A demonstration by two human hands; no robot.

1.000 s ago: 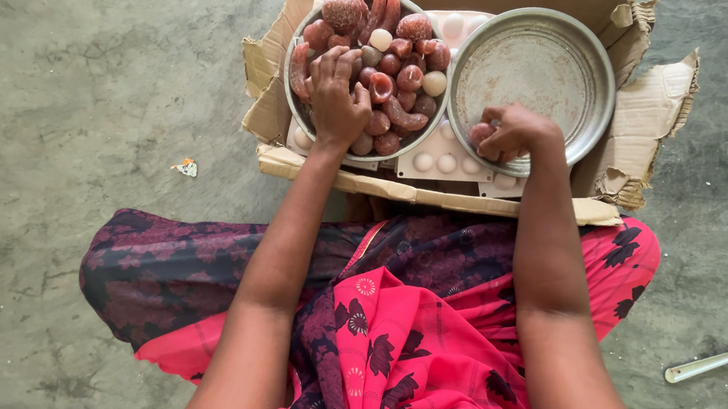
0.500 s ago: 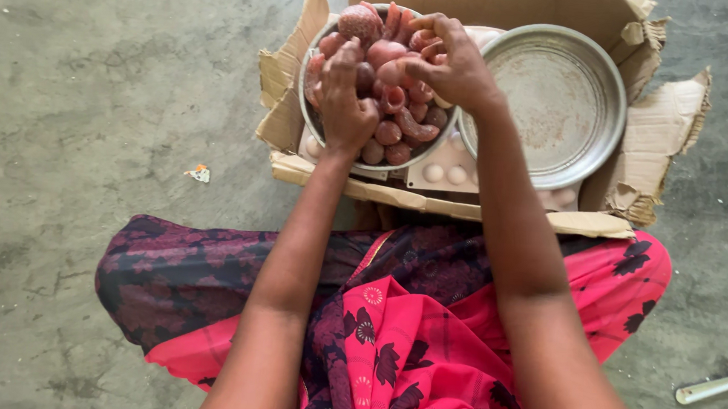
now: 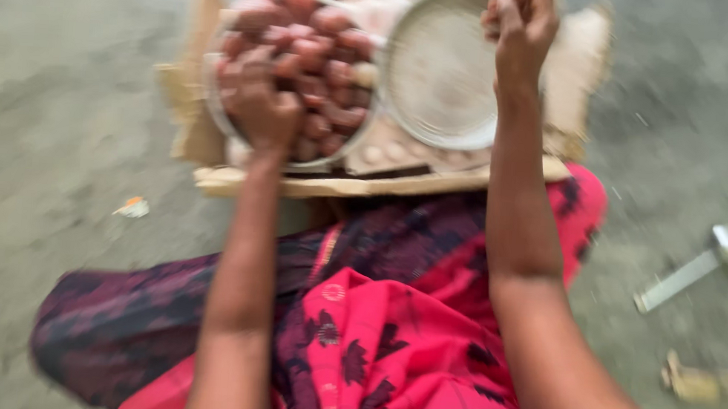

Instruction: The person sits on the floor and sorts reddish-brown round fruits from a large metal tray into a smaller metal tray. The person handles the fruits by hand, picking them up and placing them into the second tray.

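Nearest the camera lies the person's lap, draped in pink cloth with dark flower prints [image 3: 388, 351] beside a darker maroon patterned part [image 3: 160, 310]. Both forearms reach forward from it over the grey concrete floor [image 3: 57, 80]. Off to the right on that floor lie a pale metal bar with a round end [image 3: 691, 272] and, closer in, a small yellowish object [image 3: 697, 383] too blurred to tell. A small scrap [image 3: 131, 206] lies on the floor to the left.

Beyond the knees sits a torn cardboard box [image 3: 331, 185] holding two round metal dishes. The left dish [image 3: 216, 117] is heaped with reddish-brown rounded pieces [image 3: 324, 48]; the left hand [image 3: 260, 99] rests on the near side of that heap, fingers curled down among the pieces, though the blur hides whether it grips one. Pale moulded trays [image 3: 385, 150] show under the dishes.

Farther right, the right hand [image 3: 518, 19] is closed in a loose fist over the far rim of the other metal dish [image 3: 437, 73]; what it holds cannot be made out
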